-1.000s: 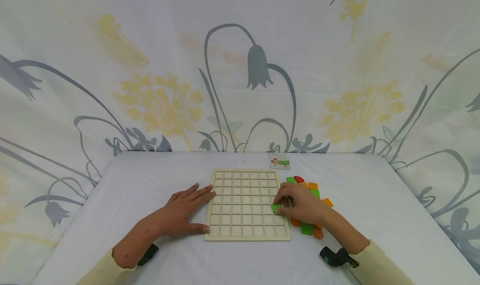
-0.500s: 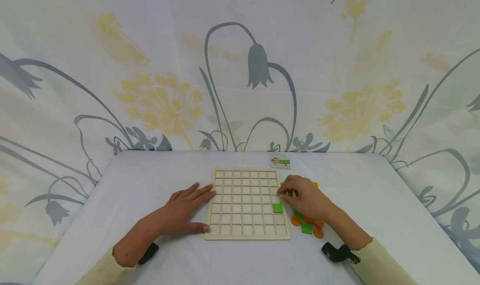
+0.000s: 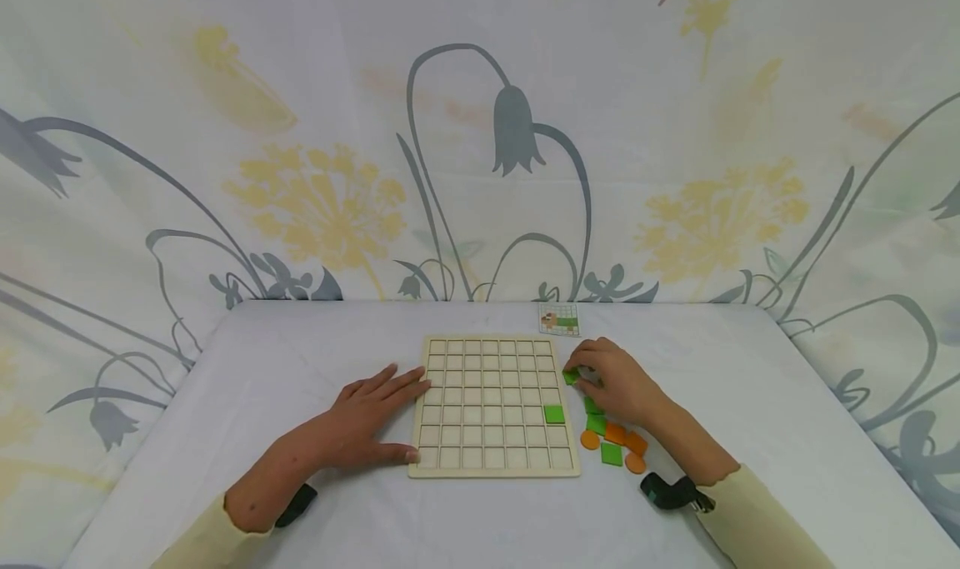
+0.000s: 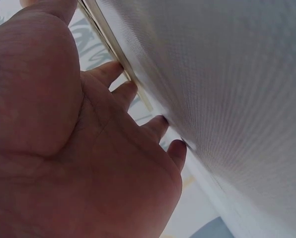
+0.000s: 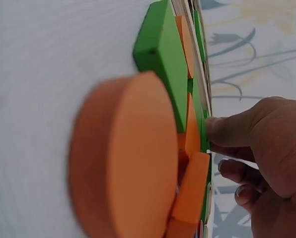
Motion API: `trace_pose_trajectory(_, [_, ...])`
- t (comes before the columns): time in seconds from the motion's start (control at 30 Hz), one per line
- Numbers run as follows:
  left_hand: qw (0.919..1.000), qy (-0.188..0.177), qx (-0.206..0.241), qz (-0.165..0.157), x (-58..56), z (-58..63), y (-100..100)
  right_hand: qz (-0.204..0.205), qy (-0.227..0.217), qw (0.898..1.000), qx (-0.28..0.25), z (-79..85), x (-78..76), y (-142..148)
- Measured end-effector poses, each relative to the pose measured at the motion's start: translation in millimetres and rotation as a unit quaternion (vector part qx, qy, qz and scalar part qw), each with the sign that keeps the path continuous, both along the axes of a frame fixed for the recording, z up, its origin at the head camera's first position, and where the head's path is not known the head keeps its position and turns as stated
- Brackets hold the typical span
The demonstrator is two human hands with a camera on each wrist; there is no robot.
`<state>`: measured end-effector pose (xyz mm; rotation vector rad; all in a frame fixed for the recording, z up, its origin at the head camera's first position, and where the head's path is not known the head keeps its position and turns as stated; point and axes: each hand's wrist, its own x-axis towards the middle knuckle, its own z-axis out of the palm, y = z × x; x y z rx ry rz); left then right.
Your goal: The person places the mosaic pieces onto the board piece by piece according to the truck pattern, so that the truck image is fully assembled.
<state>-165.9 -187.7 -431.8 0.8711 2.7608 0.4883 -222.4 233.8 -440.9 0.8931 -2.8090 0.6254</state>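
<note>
A pale wooden grid board (image 3: 482, 415) lies on the white cloth, and one green square tile (image 3: 554, 414) sits in a cell of its rightmost column. My left hand (image 3: 369, 427) rests with fingers spread along the board's left rim, thumb near the lower corner. In the left wrist view its fingertips (image 4: 130, 89) touch the rim and the cloth. Just off the board's right edge, my right hand (image 3: 615, 381) pinches another green square tile (image 3: 571, 377) between thumb and fingers. The right wrist view shows the thumb (image 5: 232, 130) against green; the hand hides part of the pile.
Loose pieces lie right of the board: green squares (image 3: 611, 453), orange squares (image 3: 615, 433) and orange round pieces (image 3: 590, 440). A small picture card (image 3: 559, 320) with a gridded animal drawing lies behind the board's right corner. A flower-printed curtain (image 3: 480, 177) stands behind the table.
My right hand let go of a green tile in the board's right column, then moved right and away from me to the pile and took another green tile. The left hand stayed still.
</note>
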Motion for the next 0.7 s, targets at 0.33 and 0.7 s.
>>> trace_pose_trajectory(0.33, [0.9999, -0.002, 0.01, -0.002, 1.1, 1.2, -1, -0.022, -0.059, 0.997, -0.051, 3.4, 3.2, -5])
trace_pose_trajectory(0.7, [1.0, -0.002, 0.003, -0.001, -0.1, 0.1, 0, 0.005, -0.091, 0.988, -0.127, 1.1, 12.6, -20])
